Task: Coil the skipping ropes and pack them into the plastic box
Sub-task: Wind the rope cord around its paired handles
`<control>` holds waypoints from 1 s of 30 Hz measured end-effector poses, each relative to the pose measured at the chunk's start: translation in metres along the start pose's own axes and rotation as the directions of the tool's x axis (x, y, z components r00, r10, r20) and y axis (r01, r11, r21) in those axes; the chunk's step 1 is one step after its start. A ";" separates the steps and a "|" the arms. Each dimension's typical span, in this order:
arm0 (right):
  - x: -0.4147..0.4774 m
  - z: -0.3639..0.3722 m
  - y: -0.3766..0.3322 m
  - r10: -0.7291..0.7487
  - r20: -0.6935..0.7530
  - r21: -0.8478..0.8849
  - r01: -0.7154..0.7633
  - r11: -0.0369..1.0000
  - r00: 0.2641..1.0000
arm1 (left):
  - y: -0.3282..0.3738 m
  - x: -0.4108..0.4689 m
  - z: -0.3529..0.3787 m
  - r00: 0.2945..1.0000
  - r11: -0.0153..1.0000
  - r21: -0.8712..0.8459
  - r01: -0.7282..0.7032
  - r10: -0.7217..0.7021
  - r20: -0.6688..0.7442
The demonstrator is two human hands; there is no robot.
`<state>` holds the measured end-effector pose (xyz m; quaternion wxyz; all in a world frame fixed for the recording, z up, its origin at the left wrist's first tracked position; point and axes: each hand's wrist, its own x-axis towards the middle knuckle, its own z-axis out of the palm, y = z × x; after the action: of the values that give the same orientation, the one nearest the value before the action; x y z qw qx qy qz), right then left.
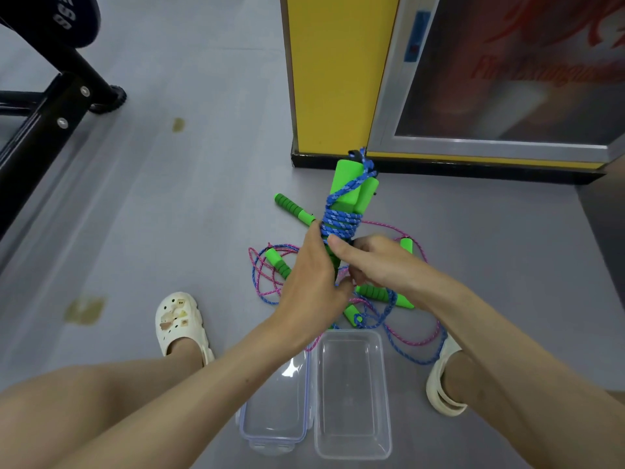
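Left hand (309,282) and right hand (373,265) grip blue-wrapped green handles (351,192). Loose ropes (399,319) on floor (203,198). Clear box (351,445) beside its lid (275,421).

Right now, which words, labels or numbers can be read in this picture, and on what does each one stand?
"Fire Extingu…", red, blurred, on the cabinet door.
White letters on the black pad: cut off, unreadable.
Blue label beside that door: too blurred.

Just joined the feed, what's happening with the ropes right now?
A person holds one skipping rope up in both hands, its blue cord wound around the paired green handles. The left hand grips it below the windings; the right hand pinches the cord there. Other ropes lie tangled on the floor. The plastic box sits empty, lid beside it.
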<state>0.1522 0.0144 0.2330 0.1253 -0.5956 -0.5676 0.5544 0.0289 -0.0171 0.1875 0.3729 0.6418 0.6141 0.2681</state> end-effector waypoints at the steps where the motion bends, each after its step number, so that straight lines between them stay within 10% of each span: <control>1: 0.000 0.001 0.001 -0.004 -0.026 -0.011 0.004 1.000 1.000 | -0.001 0.000 0.003 1.000 1.000 -0.014 -0.017 0.017 0.020; 10: 0.006 -0.005 0.006 -0.019 -0.134 0.080 0.030 0.996 0.991 | 0.011 0.005 -0.008 0.984 0.927 -0.350 0.137 -0.088 0.154; 18: 0.000 -0.011 0.008 0.005 0.053 0.159 -0.013 0.987 0.999 | 0.007 0.020 -0.039 0.880 0.716 -0.539 0.444 -0.237 0.411; 30: -0.001 -0.009 0.008 -0.003 0.047 0.125 -0.002 0.992 0.999 | 0.007 0.018 -0.032 0.949 0.882 -0.353 0.314 -0.278 0.150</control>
<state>0.1639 0.0152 0.2308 0.1492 -0.5733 -0.5347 0.6026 0.0098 0.0058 0.2097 0.5528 0.4700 0.6246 0.2887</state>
